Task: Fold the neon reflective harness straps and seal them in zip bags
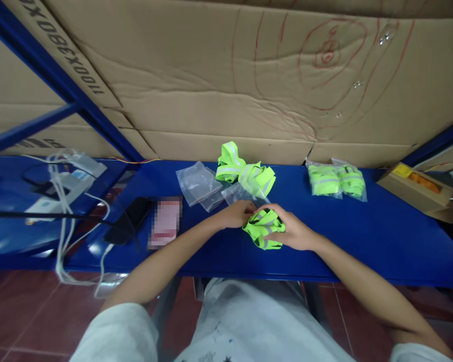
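Note:
In the head view, a loosely folded bundle of neon yellow-green reflective straps point(263, 236) with silver stripes is between my hands, above the front of the blue table. My right hand point(296, 231) wraps around its right side, thumb in front and fingers over the top. My left hand point(237, 215) is closed at the bundle's upper left edge; its fingertips are partly hidden. Just behind the hands, a clear plastic bag point(236, 193) lies against more loose reflective straps point(230, 168). Other clear plastic bags point(198, 183) lie left of those straps.
Two bagged strap bundles point(324, 181) sit at the back right, beside an open cardboard box point(415, 191). A phone point(166, 221), a black device point(128, 221) and white cables point(62, 221) are on the left. Cardboard point(196, 65) stands behind the blue table point(347, 246).

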Demonstrator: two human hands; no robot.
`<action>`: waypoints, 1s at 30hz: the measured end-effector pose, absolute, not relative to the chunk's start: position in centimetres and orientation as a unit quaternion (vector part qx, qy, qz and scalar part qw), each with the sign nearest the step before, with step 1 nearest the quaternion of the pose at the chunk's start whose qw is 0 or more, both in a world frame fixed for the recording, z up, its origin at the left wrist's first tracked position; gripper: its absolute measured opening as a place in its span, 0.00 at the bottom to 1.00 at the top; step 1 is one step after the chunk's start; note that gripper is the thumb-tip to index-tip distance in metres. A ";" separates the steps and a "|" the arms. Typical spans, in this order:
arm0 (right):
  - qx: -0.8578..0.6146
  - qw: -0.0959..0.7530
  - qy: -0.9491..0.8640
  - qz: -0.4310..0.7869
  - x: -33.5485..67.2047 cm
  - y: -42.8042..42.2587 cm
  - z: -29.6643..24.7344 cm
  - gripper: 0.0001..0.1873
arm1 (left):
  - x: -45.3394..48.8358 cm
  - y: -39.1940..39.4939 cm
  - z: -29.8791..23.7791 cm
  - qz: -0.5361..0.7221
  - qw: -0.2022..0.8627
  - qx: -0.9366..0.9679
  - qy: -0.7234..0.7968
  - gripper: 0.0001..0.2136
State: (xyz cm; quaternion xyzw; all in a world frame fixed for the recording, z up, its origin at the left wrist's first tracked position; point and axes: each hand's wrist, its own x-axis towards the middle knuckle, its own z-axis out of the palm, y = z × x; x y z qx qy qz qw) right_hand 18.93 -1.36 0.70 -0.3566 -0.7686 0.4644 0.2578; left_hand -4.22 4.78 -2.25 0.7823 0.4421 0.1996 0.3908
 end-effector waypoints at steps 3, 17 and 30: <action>-0.336 0.237 -0.777 0.476 19.3 -1.0 0.4 0.38 | -5.1 4.6 -2.2 0.174 0.451 0.766 0.423 0.15; -0.470 0.289 -0.604 0.576 18.6 -0.6 0.1 0.36 | -5.8 3.6 0.2 0.394 0.343 0.773 0.359 0.17; -0.320 0.110 -0.715 0.612 20.3 0.4 2.0 0.37 | -7.0 4.3 -0.9 0.110 0.173 0.935 0.290 0.61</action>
